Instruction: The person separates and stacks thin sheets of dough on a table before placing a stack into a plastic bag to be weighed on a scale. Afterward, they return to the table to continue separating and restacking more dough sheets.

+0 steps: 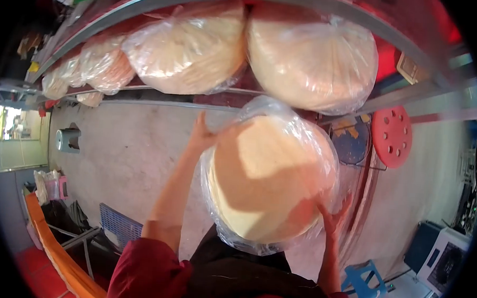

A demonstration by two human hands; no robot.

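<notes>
A clear plastic bag holding a stack of pale round flat sheets, like thin flatbreads, is between my two hands in front of my body. My left hand grips its upper left edge, thumb pointing up and the other fingers partly hidden by the plastic. At the lower right side, my right hand clasps the bag with some fingers spread outward. The bag's far edge overlaps the front of a metal shelf, where similar bags sit: a large one straight ahead and another to its left.
Smaller wrapped bags continue along the shelf leftward. A red round stool top stands at right, and a blue stool lower right near a white fan unit. At left are a grey stool and a blue plastic crate.
</notes>
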